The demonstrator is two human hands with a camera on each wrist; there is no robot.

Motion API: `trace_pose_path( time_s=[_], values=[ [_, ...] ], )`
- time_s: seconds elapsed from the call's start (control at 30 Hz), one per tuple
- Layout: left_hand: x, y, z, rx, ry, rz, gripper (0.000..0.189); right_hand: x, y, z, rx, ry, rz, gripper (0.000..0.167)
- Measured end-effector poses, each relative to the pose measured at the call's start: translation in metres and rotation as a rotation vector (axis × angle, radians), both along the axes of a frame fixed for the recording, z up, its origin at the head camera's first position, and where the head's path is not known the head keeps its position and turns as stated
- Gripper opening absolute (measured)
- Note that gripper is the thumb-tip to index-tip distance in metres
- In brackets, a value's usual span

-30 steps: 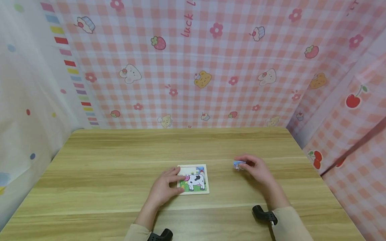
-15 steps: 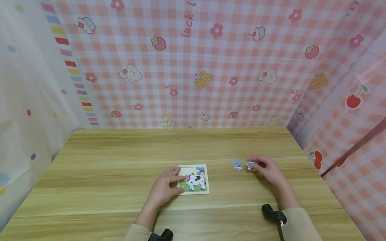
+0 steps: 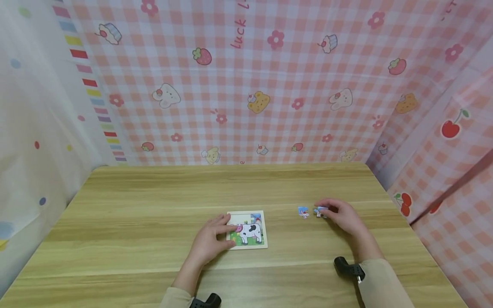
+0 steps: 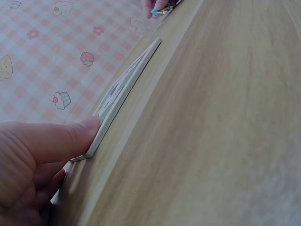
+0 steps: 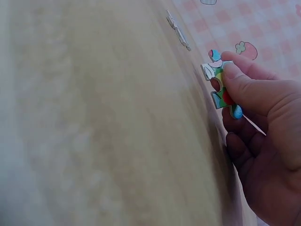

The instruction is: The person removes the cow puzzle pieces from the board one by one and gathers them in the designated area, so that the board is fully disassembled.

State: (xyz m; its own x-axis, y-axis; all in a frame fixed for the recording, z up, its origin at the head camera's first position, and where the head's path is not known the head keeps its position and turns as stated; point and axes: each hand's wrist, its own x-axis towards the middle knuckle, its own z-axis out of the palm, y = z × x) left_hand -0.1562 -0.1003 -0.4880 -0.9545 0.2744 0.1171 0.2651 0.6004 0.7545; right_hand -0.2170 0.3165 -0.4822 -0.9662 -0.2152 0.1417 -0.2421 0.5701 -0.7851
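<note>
My left hand holds the left side of a square jigsaw puzzle board with a cow picture and a pale frame. Its index finger reaches over the picture, and the thumb lies at the near edge in the left wrist view. Inside the frame, the upper left shows bare pale backing. Between thumb and fingers, my right hand pinches a colourful puzzle piece in blue, green, red and white, partly covered by the fingers. Just left of that hand, a second puzzle piece with blue and red on it lies on the table.
The wood-grain table runs back to a pink checked curtain. More patterned cloth hangs at both sides. Black camera mounts are strapped at the wrists.
My right hand has moved a little to the right, leaving one puzzle piece lying flat and taking hold of the piece beside it. The left hand and the board stay in place.
</note>
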Motion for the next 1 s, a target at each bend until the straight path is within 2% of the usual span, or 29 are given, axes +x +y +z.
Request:
trace_pose_path(
  time_s=[0.27, 0.57, 0.7, 1.0],
  values=[
    [0.000, 0.000, 0.000, 0.000, -0.004, 0.000, 0.041, -0.006, -0.003, 0.001, 0.070, -0.013, 0.008, 0.017],
    [0.000, 0.000, 0.000, 0.016, -0.001, 0.000, 0.040, -0.010, -0.005, 0.000, 0.072, -0.014, 0.018, 0.017],
    [0.000, 0.000, -0.001, 0.010, -0.006, 0.004, 0.040, -0.012, -0.005, -0.003, 0.070, 0.011, 0.028, 0.016],
    [0.000, 0.000, -0.001, 0.013, -0.017, 0.009, 0.041, -0.014, -0.005, -0.009, 0.140, 0.123, 0.046, 0.016]
  ],
)
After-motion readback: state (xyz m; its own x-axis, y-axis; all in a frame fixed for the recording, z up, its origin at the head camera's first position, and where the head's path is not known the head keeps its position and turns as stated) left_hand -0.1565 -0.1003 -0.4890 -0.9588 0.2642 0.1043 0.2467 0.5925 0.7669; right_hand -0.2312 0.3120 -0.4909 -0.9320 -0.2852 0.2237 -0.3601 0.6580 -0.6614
